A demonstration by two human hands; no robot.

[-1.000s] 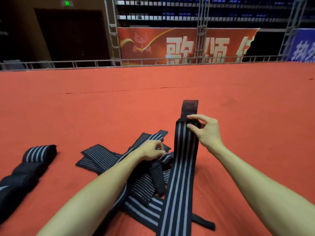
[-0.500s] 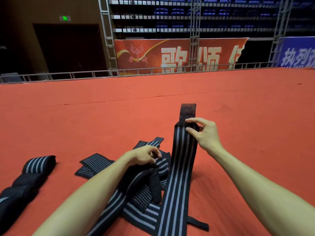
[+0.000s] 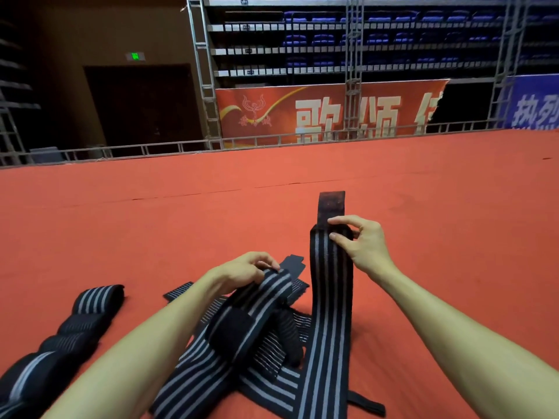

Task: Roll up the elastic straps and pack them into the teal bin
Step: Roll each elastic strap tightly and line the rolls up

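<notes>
You have two hands over the heap (image 3: 272,385), the left hand (image 3: 242,272) and the right hand (image 3: 363,246), each holding one strap: a lifted strap (image 3: 266,300) and a long strap (image 3: 329,313). The heap itself is too tangled to count, and left of the heap lie at least four rolls (image 3: 99,297) in one row.

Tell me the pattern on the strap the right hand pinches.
The strap is black with grey lengthwise stripes, seen in the head view.
</notes>
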